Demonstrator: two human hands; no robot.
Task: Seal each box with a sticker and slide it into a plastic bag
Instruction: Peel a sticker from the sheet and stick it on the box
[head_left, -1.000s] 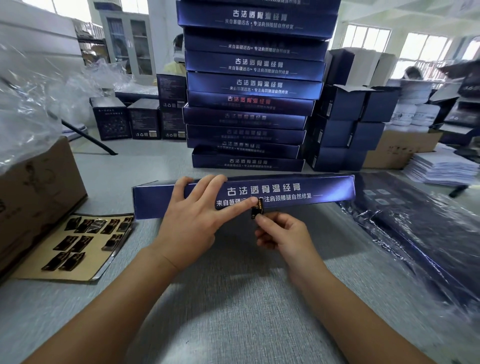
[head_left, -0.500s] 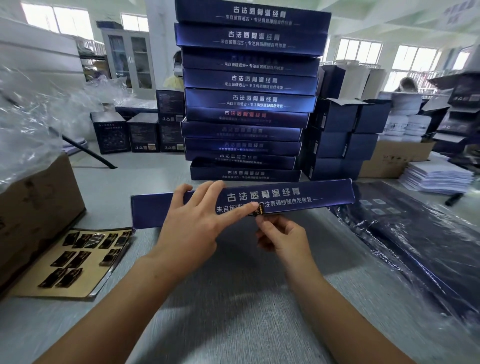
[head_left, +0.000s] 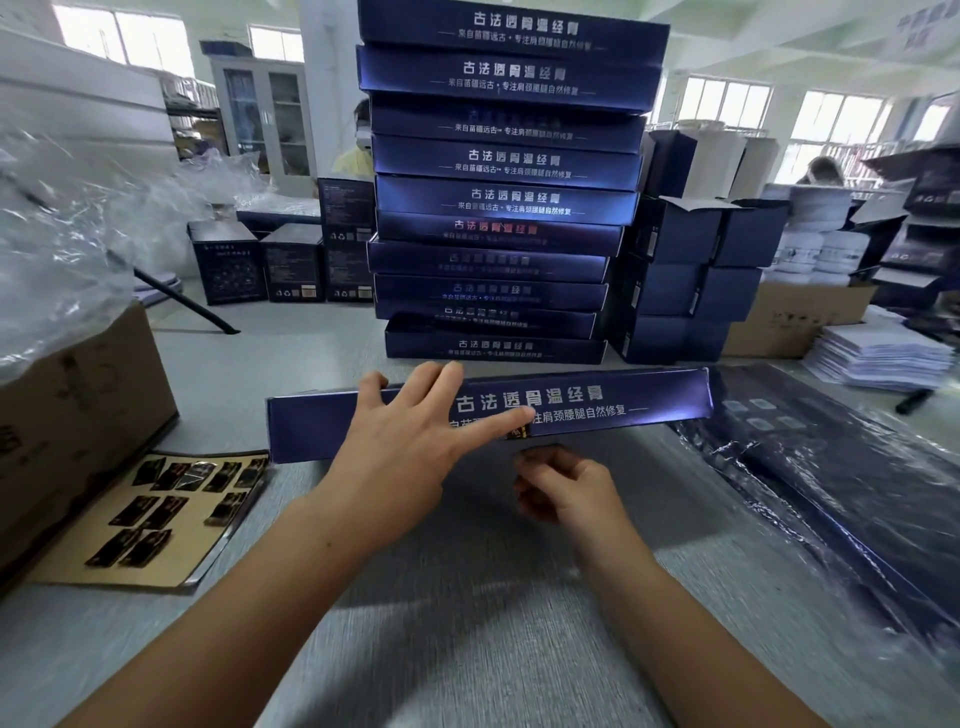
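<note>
A long flat dark-blue box (head_left: 613, 402) with white Chinese lettering lies across the grey table in front of me. My left hand (head_left: 410, 441) rests on its front face with straight spread fingers, the index fingertip pressing on a small black-and-gold sticker (head_left: 518, 431) at the box's lower edge. My right hand (head_left: 563, 488) hovers just below the box, fingers loosely curled and holding nothing. A sheet of black stickers (head_left: 156, 514) on tan backing lies at the left. Boxes in clear plastic bags (head_left: 831, 467) lie at the right.
A tall stack of the same blue boxes (head_left: 498, 202) stands right behind the box. A cardboard carton (head_left: 67, 415) with crumpled plastic sits at the left. Smaller dark boxes (head_left: 685, 280), another carton and a pile of white leaflets (head_left: 883, 358) fill the back right.
My right hand has let go of the sticker and drawn back toward me. The sticker now sits on the box edge under my left index finger. The box lies flatter.
</note>
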